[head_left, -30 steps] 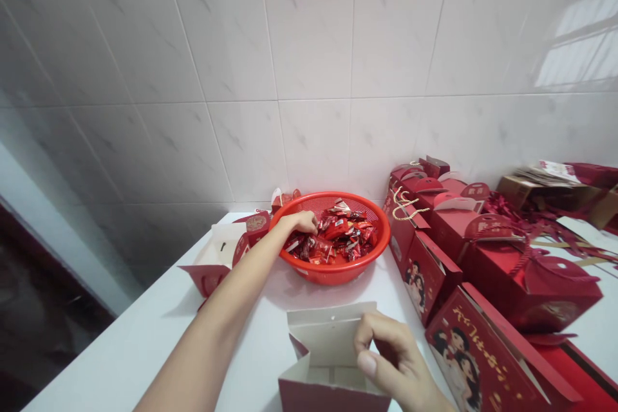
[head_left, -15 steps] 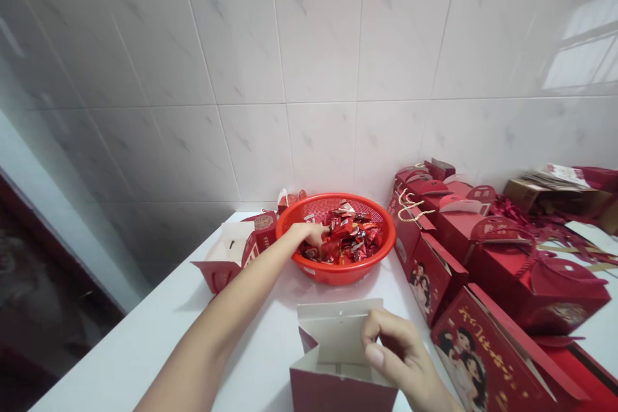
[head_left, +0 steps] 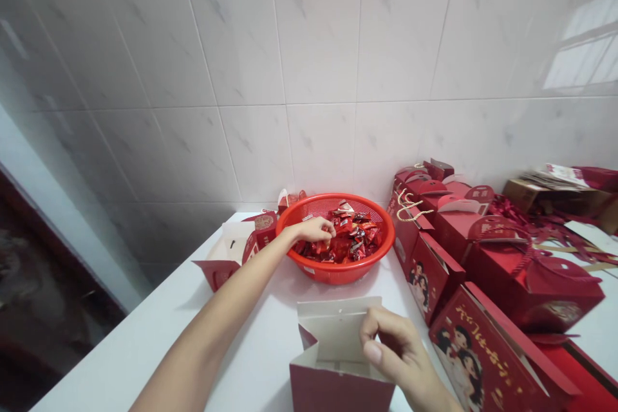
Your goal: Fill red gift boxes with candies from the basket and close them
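Over the red plastic basket (head_left: 333, 275) my left hand (head_left: 316, 230) hovers just above a heap of red-wrapped sweets (head_left: 355, 238), its fingers curled together; what they hold, if anything, is too small to tell. In front of the basket stands a dark red box (head_left: 342, 389) with its top open and pale inside walls showing. My right hand (head_left: 393, 347) grips the right edge of this box between thumb and curled fingers. No sweets can be seen in the visible part of the box.
Another open box (head_left: 226, 251) stands left of the basket on the white table (head_left: 241, 347). Rows of red gift boxes (head_left: 483, 354) line the right side, with a brown carton (head_left: 531, 196) and loose ribbons behind them. A tiled wall (head_left: 318, 77) closes off the back.
My left hand has lifted slightly out of the sweets and its fingers show more clearly. My right hand and the box in front have hardly moved.
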Demonstrator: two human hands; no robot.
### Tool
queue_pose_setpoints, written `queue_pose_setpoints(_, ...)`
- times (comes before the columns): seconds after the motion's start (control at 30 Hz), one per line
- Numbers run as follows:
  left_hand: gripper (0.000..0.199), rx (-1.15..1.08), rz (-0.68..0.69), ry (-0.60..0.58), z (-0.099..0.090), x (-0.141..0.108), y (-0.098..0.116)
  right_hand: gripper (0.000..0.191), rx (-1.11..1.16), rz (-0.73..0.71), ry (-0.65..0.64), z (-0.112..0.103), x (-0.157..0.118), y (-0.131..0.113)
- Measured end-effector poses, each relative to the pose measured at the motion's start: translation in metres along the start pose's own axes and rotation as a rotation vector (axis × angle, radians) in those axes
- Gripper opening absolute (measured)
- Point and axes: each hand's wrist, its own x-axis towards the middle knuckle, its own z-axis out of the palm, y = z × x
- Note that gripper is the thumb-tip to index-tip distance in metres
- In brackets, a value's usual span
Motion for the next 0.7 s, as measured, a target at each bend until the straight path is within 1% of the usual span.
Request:
queue_pose_setpoints(0.13, 0.034, -0.246, 0.026, 0.069, -0.004, -0.008, 0.006, 0.053, -0.001, 0.009, -0.008, -0.002, -0.001, 0.0)
queue_pose_setpoints(0.23, 0.054, -0.384, 0.004, 0.09, -0.004, -0.012, 0.006, 0.052, 0.007, 0.002, -0.001, -0.002, -0.001, 0.0)
queue_pose_setpoints(0.3, 0.06, -0.45, -0.022, 0.11, -0.003, -0.013, 0.004, 0.051, 0.011, -0.001, 0.001, -0.002, -0.001, 0.0)
queue_pose_setpoints(0.37, 0.056, -0.496, -0.047, 0.139, -0.001, -0.013, 0.0, 0.052, 0.006, 0.002, 0.0, -0.002, -0.001, 0.0)
queue_pose_setpoints(0.6, 0.023, -0.6, -0.1, 0.185, 0.001, -0.011, -0.006, 0.052, -0.01, 0.004, 0.007, -0.001, -0.001, 0.0)
queue_pose_setpoints(0.63, 0.02, -0.609, -0.11, 0.186, 0.002, -0.012, -0.006, 0.053, -0.01, 0.003, 0.008, -0.001, -0.001, 0.0)
queue_pose_setpoints(0.7, 0.022, -0.625, -0.135, 0.181, 0.002, -0.014, -0.005, 0.053, -0.003, 0.001, 0.009, -0.001, -0.001, 0.0)
